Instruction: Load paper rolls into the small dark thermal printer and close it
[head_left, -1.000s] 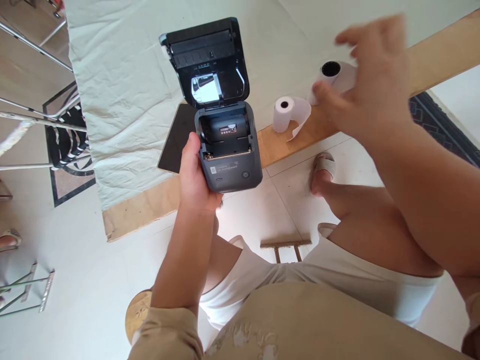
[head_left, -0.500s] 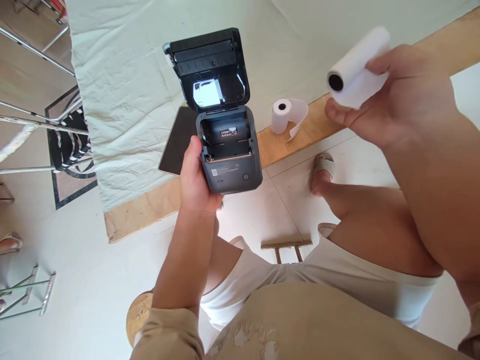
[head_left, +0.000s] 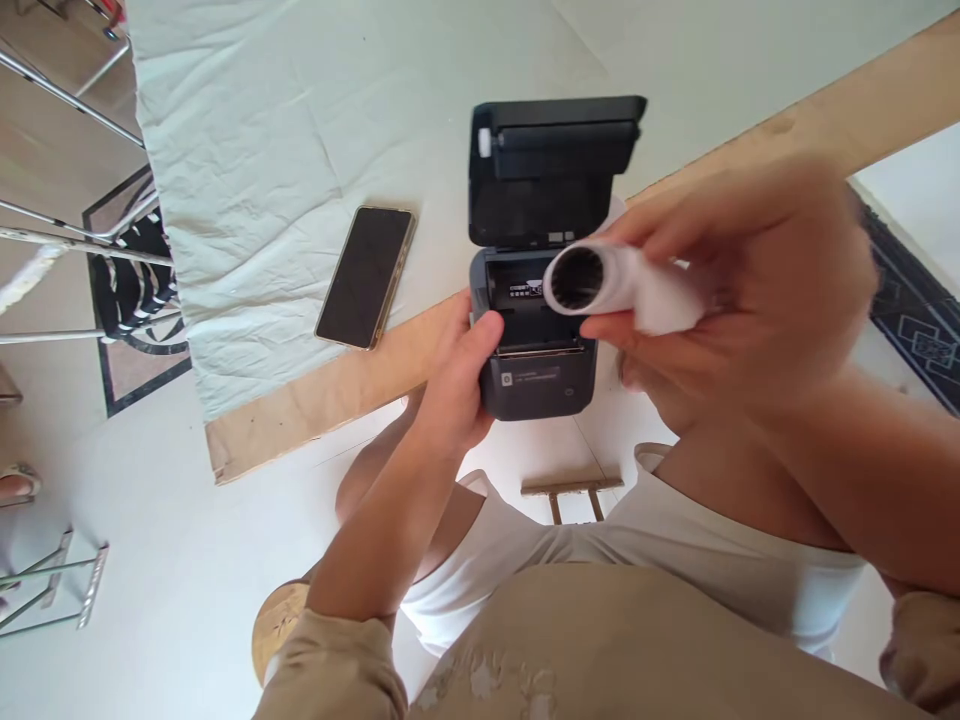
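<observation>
My left hand [head_left: 457, 380] is wrapped round the left side of a dark portable label printer [head_left: 536, 385], whose lid [head_left: 551, 175] stands up. The printer's paper bay shows a small white sticker inside. My right hand [head_left: 757, 270], blurred by motion, grips a white paper roll [head_left: 607, 280] with a dark hollow core. The roll's end is turned towards me, in front of the bay's right part; whether it touches the printer I cannot tell. A loose flap of its paper hangs by my fingers.
A phone [head_left: 365, 278] lies on the cloth-covered table [head_left: 247, 180], close to its bare wooden edge [head_left: 300, 430]. Metal chair frames [head_left: 75, 240] stand on the left. A wooden stool [head_left: 277, 625] is at lower left. Below the table are my legs and a wooden bar [head_left: 572, 487].
The printer has moved right, uncovering the phone. My right hand has brought the paper roll left and down to the printer. The second paper roll on the table edge is now hidden.
</observation>
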